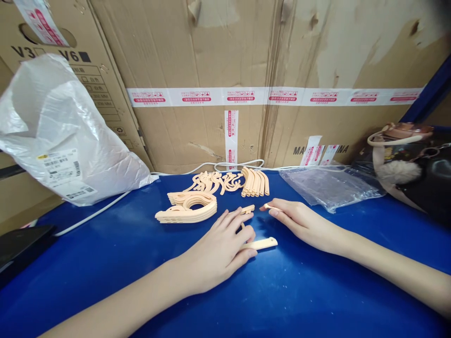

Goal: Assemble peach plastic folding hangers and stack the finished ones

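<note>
My left hand (230, 241) rests over a beige plastic hanger part (262, 243), its thumb and fingers closed about it. One end with a small hole sticks out to the right, and another part of it shows past the fingertips; the middle is hidden by the hand. To the right, my right hand (299, 218) pinches a small beige plastic piece (269, 206) between thumb and forefinger, just apart from the left hand's part. Behind the left hand lies a neat stack of beige folding hangers (186, 211).
Farther back lie loose beige hooks (207, 182) and a row of curved arms (255, 182). A clear plastic bag (331, 185), a dark bag (426, 183) and a white cable (91, 214) are on the blue table (317, 291). A white parcel bag (70, 136) leans against cardboard boxes (197, 136).
</note>
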`<state>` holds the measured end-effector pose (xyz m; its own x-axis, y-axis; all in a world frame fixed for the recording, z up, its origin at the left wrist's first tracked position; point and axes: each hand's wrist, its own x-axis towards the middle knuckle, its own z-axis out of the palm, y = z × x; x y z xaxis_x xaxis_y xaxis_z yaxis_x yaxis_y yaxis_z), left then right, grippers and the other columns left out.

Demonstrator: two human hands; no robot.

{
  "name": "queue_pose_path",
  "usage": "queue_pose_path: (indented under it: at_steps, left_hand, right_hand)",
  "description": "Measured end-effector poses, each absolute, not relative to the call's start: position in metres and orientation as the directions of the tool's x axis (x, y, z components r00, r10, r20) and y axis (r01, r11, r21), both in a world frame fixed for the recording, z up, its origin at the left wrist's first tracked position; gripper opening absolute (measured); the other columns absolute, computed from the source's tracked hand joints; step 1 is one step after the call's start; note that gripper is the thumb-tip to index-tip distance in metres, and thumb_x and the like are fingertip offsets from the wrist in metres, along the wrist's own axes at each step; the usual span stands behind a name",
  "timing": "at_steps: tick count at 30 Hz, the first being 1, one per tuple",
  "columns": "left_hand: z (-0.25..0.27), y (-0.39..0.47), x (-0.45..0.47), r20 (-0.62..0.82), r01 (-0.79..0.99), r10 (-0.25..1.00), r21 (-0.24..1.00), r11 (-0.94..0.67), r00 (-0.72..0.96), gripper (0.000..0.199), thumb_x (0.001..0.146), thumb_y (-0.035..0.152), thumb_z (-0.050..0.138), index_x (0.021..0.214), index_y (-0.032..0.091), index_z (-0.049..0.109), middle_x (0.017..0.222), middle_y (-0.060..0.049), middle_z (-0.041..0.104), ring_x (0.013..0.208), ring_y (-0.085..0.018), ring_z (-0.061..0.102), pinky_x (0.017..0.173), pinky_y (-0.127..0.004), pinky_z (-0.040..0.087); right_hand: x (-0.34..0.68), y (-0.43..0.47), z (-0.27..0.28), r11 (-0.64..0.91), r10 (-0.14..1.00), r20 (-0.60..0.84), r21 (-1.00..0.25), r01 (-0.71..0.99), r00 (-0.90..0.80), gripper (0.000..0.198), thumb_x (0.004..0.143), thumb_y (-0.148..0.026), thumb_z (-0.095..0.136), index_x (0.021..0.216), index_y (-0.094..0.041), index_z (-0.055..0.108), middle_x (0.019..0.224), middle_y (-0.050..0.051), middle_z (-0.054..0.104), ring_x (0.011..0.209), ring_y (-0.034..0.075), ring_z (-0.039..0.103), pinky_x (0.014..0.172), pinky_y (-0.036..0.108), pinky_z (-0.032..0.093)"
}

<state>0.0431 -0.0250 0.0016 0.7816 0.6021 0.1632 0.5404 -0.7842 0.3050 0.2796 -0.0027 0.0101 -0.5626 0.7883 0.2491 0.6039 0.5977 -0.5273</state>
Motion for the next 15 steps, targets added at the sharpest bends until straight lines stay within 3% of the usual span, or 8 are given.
queue_pose_path:
  at_steps: [7, 15]
  left_hand:
    - [0.0040, -0.0258, 0.0421, 0.183, 0.574, 0.674, 0.394, -0.717, 0.716, 0.019, 0.099, 0.036, 0.030, 0.097, 0.022, 0.043, 0.142, -0.009, 0.041, 0.140, -0.021, 0.022, 0.111, -0.047, 0.026]
    - [0.0006, -0.0249, 0.0426, 0.190, 0.592, 0.724, 0.458, -0.663, 0.663, 0.018, 0.100, 0.035, 0.027, 0.093, 0.024, 0.040, 0.147, -0.005, 0.035, 0.140, -0.019, 0.021, 0.111, -0.047, 0.026]
  right_hand:
    - [0.2789, -0.0093, 0.0149, 0.547, 0.811, 0.115, -0.497, 0.673, -0.574, 0.034, 0.099, -0.040, 0.027, 0.102, -0.019, 0.054, 0.076, 0.001, 0.060, 0.067, 0.014, 0.056, 0.062, 0.026, 0.038]
    - [0.2785, -0.0116, 0.0151, 0.549, 0.805, 0.095, -0.494, 0.674, -0.586, 0.036, 0.099, -0.042, 0.025, 0.081, -0.020, 0.047, 0.059, -0.004, 0.044, 0.054, 0.011, 0.043, 0.055, 0.025, 0.031]
